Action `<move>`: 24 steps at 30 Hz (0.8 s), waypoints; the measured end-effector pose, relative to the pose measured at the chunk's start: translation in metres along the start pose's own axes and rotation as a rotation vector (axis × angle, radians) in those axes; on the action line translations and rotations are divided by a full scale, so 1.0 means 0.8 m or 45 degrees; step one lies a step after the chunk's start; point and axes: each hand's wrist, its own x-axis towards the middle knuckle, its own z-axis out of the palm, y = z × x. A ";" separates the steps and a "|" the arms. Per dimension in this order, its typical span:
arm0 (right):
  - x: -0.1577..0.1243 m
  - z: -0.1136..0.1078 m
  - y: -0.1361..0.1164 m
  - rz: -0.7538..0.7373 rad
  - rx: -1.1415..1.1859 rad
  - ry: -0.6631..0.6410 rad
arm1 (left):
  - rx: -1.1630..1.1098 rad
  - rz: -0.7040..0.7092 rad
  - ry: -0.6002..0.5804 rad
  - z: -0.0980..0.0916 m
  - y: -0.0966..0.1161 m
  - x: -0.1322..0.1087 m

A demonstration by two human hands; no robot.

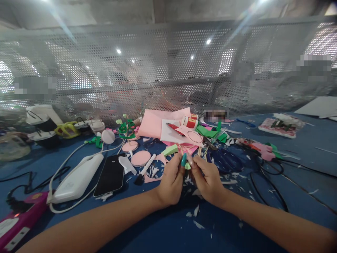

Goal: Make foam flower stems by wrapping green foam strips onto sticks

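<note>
My left hand and my right hand meet at the middle of the blue table. Both are closed in a pinch around a small green piece and thin pale sticks that poke up between the fingertips. Just beyond the hands lie pink paper circles, a light green strip and white paper scraps. Dark scissors lie right of my right hand.
A black phone and a white power bank with cables lie at the left. Pink sheets, a glue bottle and green paper are piled behind. Black cables run at the right. A perforated metal screen closes the back.
</note>
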 end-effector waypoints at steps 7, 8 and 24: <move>0.002 0.002 -0.001 0.104 -0.019 0.027 | 0.167 0.068 0.029 0.000 0.002 0.003; 0.002 0.003 -0.001 0.093 -0.031 0.025 | 0.174 0.079 0.036 0.000 0.001 0.003; 0.018 -0.024 0.025 -0.458 -0.260 -0.065 | 0.350 0.621 -0.136 -0.025 -0.025 0.019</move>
